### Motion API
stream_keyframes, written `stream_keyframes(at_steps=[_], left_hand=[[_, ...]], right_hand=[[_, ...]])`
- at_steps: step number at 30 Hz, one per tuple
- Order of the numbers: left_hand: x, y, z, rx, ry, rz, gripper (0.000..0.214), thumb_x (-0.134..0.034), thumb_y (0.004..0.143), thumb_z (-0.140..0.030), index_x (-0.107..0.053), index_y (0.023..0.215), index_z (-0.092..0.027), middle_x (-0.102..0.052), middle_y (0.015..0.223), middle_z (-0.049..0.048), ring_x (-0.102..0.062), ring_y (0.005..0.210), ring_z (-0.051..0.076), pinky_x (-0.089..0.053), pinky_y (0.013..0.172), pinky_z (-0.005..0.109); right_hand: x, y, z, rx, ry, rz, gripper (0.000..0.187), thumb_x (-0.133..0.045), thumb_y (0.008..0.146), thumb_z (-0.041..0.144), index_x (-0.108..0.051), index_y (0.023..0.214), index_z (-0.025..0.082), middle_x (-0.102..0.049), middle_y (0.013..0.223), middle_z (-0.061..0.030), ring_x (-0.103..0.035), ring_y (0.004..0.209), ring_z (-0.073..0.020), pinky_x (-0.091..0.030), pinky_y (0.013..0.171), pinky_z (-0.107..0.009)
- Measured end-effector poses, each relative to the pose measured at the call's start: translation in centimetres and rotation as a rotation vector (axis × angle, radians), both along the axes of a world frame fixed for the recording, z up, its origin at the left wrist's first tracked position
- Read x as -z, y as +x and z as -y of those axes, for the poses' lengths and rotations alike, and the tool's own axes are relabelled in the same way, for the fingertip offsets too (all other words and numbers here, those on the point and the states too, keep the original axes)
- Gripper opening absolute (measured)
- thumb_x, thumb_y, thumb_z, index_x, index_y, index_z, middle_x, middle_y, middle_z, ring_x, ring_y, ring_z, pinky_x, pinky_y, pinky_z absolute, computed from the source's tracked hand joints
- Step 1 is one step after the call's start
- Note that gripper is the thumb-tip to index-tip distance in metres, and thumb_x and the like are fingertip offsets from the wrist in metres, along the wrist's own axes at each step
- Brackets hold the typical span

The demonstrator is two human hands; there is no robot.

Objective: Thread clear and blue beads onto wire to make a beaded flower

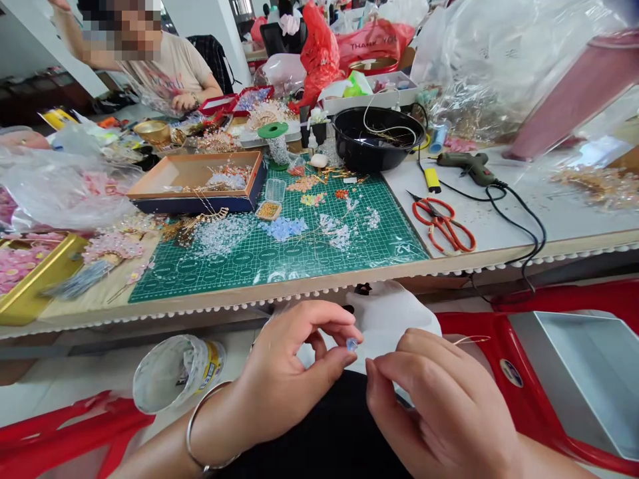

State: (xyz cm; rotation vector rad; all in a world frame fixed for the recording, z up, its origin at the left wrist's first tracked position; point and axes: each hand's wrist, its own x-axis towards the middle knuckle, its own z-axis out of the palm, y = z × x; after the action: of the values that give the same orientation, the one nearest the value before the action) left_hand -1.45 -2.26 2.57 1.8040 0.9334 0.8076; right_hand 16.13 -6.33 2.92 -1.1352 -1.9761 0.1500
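Note:
Below the table edge, my left hand (294,372) pinches a small clear blue bead (352,344) between thumb and fingertips. A silver bangle sits on that wrist. My right hand (439,406) is closed right beside it, its fingers pinched on a thin gold wire (472,339) that sticks out to the right. Both hands hover over my lap and a white cloth (394,316). On the table above, a green cutting mat (279,253) carries heaps of small clear, blue and pink beads.
Red scissors (442,223), a glue gun (469,166) with its black cord and a black bowl (374,140) lie right of the mat. A brown box lid (194,179), plastic bags and a gold tray (34,279) are left. Another person sits at the far left. A taped jar (174,372) stands below.

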Motion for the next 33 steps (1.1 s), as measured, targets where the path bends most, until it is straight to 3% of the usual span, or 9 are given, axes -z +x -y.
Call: stream_keyframes(at_steps=[8,19,25,30,33], left_hand=[[0.1,-0.3,0.0,-0.001,0.011,-0.026,0.027,-0.061,0.085,-0.015,-0.052,0.107,-0.027,-0.066,0.093,-0.0039,-0.062,0.08,0.008,-0.049,0.066,0.019],[-0.1,-0.7,-0.3,0.008,0.125,-0.158,0.023,-0.062,0.084,-0.016,-0.055,0.104,-0.027,-0.067,0.093,-0.0051,-0.06,0.077,0.008,-0.048,0.067,0.018],[0.0,-0.9,-0.7,0.131,0.265,-0.173,0.025,-0.06,0.083,-0.012,-0.056,0.104,-0.025,-0.068,0.096,-0.0025,-0.061,0.083,0.011,-0.047,0.077,0.024],[0.1,-1.0,-1.1,0.148,0.086,-0.125,0.011,-0.064,0.083,-0.024,-0.061,0.093,-0.023,-0.068,0.083,-0.0018,-0.059,0.065,0.01,-0.046,0.062,0.023],[0.3,-1.0,-1.2,0.188,0.03,-0.132,0.005,-0.06,0.086,-0.024,-0.064,0.089,-0.022,-0.069,0.077,-0.002,-0.061,0.066,0.011,-0.045,0.063,0.023]], right_hand=[[0.1,-0.4,0.0,-0.015,-0.003,0.072,0.017,-0.052,0.077,0.003,-0.049,0.072,0.02,-0.053,0.053,-0.0016,-0.044,0.048,-0.0146,-0.034,0.046,-0.027],[0.0,-0.7,-0.1,-0.02,-0.053,0.101,0.022,-0.049,0.078,0.005,-0.046,0.063,0.021,-0.046,0.051,0.001,-0.039,0.046,-0.0127,-0.03,0.044,-0.026],[0.3,-0.5,-0.2,-0.033,-0.178,0.025,0.02,-0.048,0.078,0.005,-0.043,0.068,0.022,-0.049,0.055,0.0017,-0.044,0.047,-0.0122,-0.033,0.045,-0.025],[0.1,-0.1,-0.3,-0.062,-0.363,-0.087,0.017,-0.047,0.085,0.009,-0.047,0.074,0.021,-0.051,0.059,0.0037,-0.047,0.05,-0.0102,-0.037,0.046,-0.022],[0.3,0.1,-0.2,-0.092,-0.496,-0.154,0.012,-0.045,0.088,0.012,-0.049,0.085,0.022,-0.052,0.062,0.0052,-0.048,0.051,-0.0093,-0.04,0.047,-0.019]])
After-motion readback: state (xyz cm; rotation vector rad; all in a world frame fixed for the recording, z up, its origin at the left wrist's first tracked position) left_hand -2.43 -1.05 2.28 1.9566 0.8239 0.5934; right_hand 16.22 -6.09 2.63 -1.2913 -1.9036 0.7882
